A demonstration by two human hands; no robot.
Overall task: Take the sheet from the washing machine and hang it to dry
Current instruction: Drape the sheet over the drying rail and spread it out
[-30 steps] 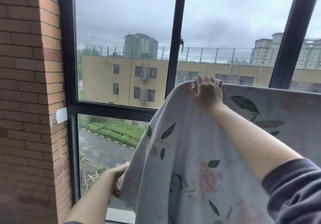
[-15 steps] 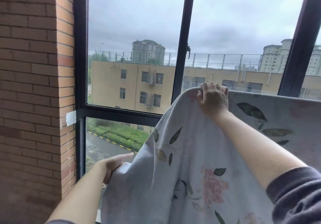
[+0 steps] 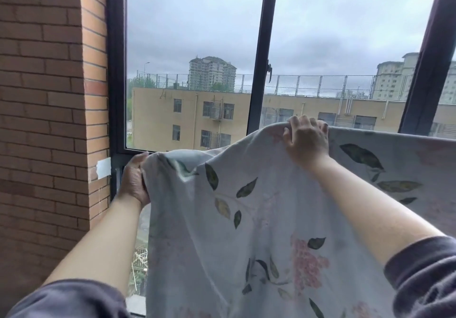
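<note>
A home on an upper floor is suggested, at a glazed balcony or window bay. A brick wall (image 3: 49,120) is met by a tall dark-framed window (image 3: 261,70), through which a yellow block (image 3: 192,120) and distant towers (image 3: 209,73) are seen from well above the street. Household laundry is indicated by a flower-printed sheet (image 3: 259,231) held up before the glass.

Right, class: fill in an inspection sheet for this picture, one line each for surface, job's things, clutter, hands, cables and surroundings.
Surface: nothing seen.
Job's things: floral sheet held up before the window; whatever carries its top edge is hidden.
Clutter: nothing seen.
Hands: left hand grips the sheet's left edge, lower down; right hand grips its top edge, higher up.
Cables: nothing seen.
Surroundings: brick wall at left, dark window frame, yellow building outside.
</note>
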